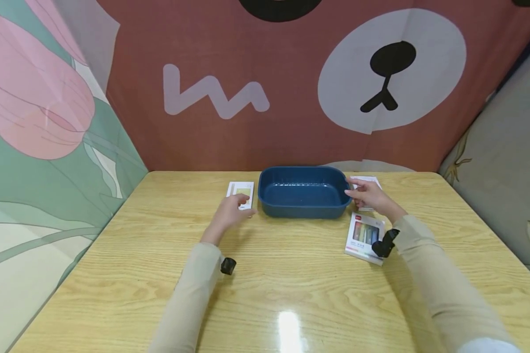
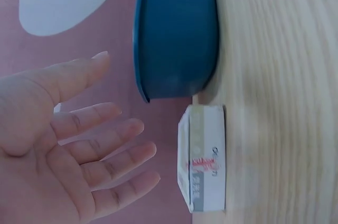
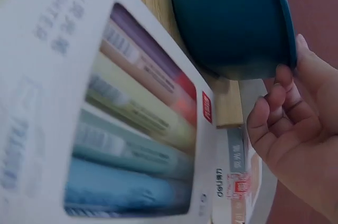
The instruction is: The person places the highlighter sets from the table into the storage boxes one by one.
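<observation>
A dark blue rectangular plastic basin (image 1: 304,212) stands near the table's back edge. My right hand (image 1: 371,196) is at its right end, thumb and index finger pinching the rim; in the right wrist view the basin (image 3: 232,28) shows the thumb at the lip and curled fingers below. My left hand (image 1: 229,215) is spread loosely left of the basin, holding nothing, and overlaps a small white box (image 1: 240,188) in the head view. In the left wrist view its fingers are apart from both the box (image 2: 208,160) and the basin (image 2: 174,39).
A windowed white box of highlighters (image 1: 357,247) lies under my right wrist. Behind it, another white box (image 1: 371,179) is partly hidden by my right hand. The wooden table (image 1: 265,274) meets a brown printed backdrop (image 1: 291,137) behind the basin.
</observation>
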{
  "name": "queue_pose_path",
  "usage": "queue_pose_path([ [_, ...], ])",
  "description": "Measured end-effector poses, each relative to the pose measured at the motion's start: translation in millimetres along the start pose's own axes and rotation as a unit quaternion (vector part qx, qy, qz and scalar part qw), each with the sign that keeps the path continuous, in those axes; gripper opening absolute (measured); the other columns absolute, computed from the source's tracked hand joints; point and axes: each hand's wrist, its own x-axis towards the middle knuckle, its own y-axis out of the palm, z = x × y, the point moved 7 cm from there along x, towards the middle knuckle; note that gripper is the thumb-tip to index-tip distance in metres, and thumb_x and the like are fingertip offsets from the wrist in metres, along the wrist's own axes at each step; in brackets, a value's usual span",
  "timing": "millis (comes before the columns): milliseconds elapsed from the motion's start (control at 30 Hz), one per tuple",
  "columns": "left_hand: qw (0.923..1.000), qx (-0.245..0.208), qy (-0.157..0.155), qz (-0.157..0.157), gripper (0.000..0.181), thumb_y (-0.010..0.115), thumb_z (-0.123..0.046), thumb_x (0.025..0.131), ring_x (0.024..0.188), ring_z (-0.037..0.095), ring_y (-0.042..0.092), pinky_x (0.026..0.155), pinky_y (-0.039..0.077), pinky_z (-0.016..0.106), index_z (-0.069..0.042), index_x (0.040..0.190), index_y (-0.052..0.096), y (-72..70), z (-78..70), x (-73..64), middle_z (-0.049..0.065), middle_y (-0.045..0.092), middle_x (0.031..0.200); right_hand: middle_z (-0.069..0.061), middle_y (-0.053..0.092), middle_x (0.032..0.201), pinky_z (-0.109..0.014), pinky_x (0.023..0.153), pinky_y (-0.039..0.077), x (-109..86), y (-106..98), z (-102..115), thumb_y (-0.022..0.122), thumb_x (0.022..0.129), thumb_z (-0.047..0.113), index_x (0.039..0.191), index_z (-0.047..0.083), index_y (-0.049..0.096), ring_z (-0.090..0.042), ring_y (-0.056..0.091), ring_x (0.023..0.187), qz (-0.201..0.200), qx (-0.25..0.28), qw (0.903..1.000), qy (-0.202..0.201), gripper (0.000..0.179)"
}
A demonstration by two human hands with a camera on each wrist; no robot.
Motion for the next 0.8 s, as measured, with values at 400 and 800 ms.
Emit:
queue_pose_path([
  [400, 0.9973, -0.029, -0.062, 0.026, 0.053, 0.068, -0.021, 0.079, 0.104, 0.034, 0.053, 0.087, 0.041, 0.040, 0.009, 0.120, 0.050, 2.9, 28.4, 9.5, 0.023, 0.050, 0.121, -0.004, 0.044, 0.060, -0.027, 0.051, 0.041, 10.8, -4.3, 3.4, 0.060, 0.086, 0.010, 0.134, -0.005, 0.035, -0.015, 0.043, 0.052, 0.010, -0.036, 0.9990, 0.022, 0.057],
  [800, 0.9907, 0.041, -0.129, -0.008, 0.064, 0.068, -0.033, 0.077, 0.107, 0.039, 0.046, 0.088, 0.038, 0.045, 0.012, 0.118, 0.050, 1.6, 45.1, 16.9, 0.026, 0.052, 0.114, -0.002, 0.044, 0.059, -0.028, 0.051, 0.040, 8.4, -2.5, 5.1, 0.059, 0.087, 0.011, 0.136, -0.002, 0.034, -0.016, 0.044, 0.055, 0.007, -0.052, 0.9966, 0.064, 0.056],
])
